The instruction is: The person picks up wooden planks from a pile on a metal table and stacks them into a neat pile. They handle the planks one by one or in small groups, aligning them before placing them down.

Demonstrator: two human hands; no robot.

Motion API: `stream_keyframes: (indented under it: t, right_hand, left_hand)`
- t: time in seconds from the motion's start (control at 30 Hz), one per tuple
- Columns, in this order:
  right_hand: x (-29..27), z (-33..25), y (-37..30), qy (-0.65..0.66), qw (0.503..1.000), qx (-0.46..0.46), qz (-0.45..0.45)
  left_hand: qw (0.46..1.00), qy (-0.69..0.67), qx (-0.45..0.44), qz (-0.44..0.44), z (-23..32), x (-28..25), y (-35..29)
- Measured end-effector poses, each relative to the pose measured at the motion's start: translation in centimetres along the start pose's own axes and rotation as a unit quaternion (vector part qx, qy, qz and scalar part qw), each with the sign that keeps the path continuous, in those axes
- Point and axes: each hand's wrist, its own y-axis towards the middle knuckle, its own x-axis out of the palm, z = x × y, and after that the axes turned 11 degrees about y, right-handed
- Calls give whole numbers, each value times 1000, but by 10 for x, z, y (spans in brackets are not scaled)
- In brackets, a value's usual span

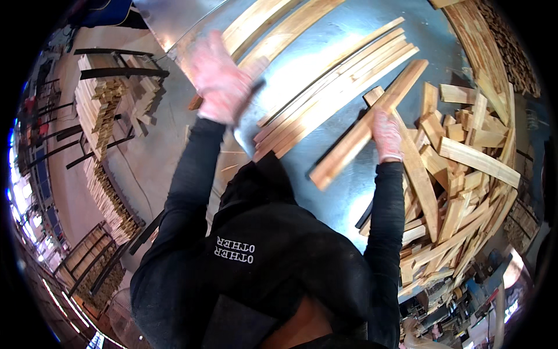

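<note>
My right hand (386, 135), in a pinkish-white glove, is wrapped round a wooden board (346, 156) that lies at a slant over the metal table (299, 174). Another wooden piece (419, 177) runs down from beside that hand toward the offcuts. My left hand (220, 80), gloved alike and slightly blurred, is raised at the upper left with its fingers spread. It holds nothing that I can see. Near it, long planks (293, 29) stretch to the top edge. Between my hands lies a row of narrow wooden strips (337, 90), side by side.
A heap of wood offcuts (479, 154) fills the right side, beside long boards (485, 43) at the far right. Left of the table, stacked lumber (96, 110) rests on dark racks on the floor. More bundled wood (93, 259) stands at the lower left.
</note>
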Motion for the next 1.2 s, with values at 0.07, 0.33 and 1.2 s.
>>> stream_keyframes:
  t: [0.07,0.33,1.2]
  right_hand:
    - [29,-35,-15,13,1000,-9,-24]
    - [54,-45,-9,26,995,38,-92]
    - [-93,35,-24,-463,878,-82,-91]
  left_hand:
    - [990,86,-72,-82,-49,6,22]
    - [945,-4,-49,-323,-68,55,32]
    - [969,46,61,-235,-54,58,26]
